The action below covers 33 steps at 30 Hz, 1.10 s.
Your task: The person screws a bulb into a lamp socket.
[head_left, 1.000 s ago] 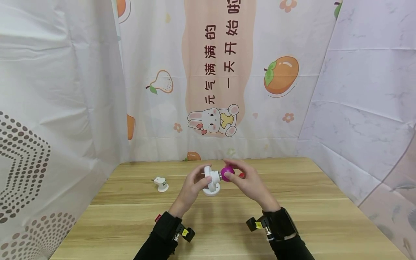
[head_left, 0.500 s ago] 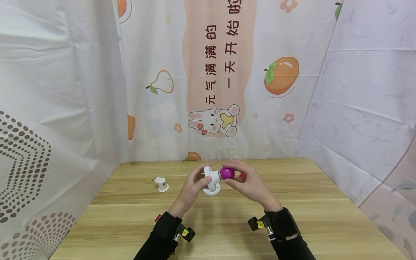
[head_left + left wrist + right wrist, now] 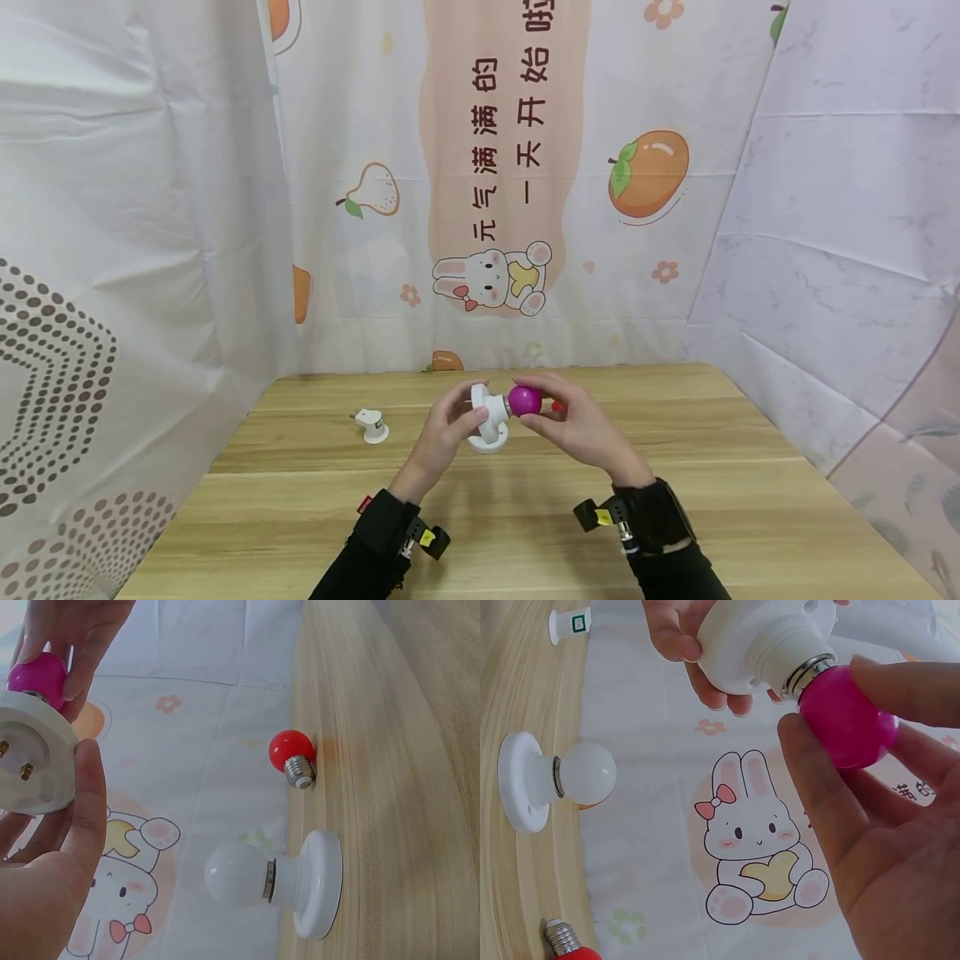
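Observation:
My left hand (image 3: 441,429) grips a white lamp socket (image 3: 492,410) by its round base, above the table. Two brass screws (image 3: 27,772) show on the underside of that base. A magenta light bulb (image 3: 847,716) has its metal thread partly inside the socket's mouth, with a bit of thread showing. The fingers and thumb of my right hand (image 3: 581,421) are around the bulb's round glass. On the table behind stands a second white socket (image 3: 321,885), fitted with a white bulb (image 3: 592,774).
A red bulb (image 3: 290,748) lies on the wooden table (image 3: 337,517), partly behind my right hand in the head view. At the left stands a small white fitting with plug prongs (image 3: 372,425). Printed curtains (image 3: 360,275) hang at the table's back and sides.
My right thumb has moved from the front of the magenta bulb down to its lower edge, and the right wrist has shifted slightly right. The left hand and socket stay in place.

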Tool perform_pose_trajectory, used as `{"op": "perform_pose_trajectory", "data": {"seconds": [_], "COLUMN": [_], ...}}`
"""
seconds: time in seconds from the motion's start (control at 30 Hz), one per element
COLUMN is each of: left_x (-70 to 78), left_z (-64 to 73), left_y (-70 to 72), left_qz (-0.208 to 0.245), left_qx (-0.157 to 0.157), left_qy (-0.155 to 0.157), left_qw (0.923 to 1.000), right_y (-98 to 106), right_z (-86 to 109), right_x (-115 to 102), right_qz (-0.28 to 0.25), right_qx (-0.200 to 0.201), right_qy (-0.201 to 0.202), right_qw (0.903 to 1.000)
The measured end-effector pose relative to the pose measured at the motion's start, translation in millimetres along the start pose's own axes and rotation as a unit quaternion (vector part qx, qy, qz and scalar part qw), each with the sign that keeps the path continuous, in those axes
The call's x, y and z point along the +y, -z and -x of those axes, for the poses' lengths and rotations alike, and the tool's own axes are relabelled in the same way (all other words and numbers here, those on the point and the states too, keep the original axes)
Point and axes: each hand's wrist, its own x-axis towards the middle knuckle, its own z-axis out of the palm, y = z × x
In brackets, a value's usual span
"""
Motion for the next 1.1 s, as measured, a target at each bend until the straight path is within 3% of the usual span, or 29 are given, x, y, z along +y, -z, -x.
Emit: {"op": "perform_pose_trajectory", "data": {"seconds": [0.37, 0.7, 1.1], "left_x": [0.4, -0.2, 1.0], "left_z": [0.9, 0.8, 1.2], "left_y": [0.3, 0.4, 0.7], "left_qz": [-0.006, -0.005, -0.011], "left_qx": [0.003, 0.003, 0.005], "left_qy": [-0.005, -0.003, 0.001], "left_qw": [1.0, 1.0, 0.9999], "right_y": [-3.4, -8.2, -10.0], "right_z": [-2.0, -3.3, -4.8], "right_x": [-1.2, -1.9, -1.1], "right_qz": [0.023, -0.04, -0.048], "right_qx": [0.014, 0.014, 0.018], "right_qy": [-0.041, -0.074, -0.084], "right_qw": [0.9988, 0.9964, 0.9952]}}
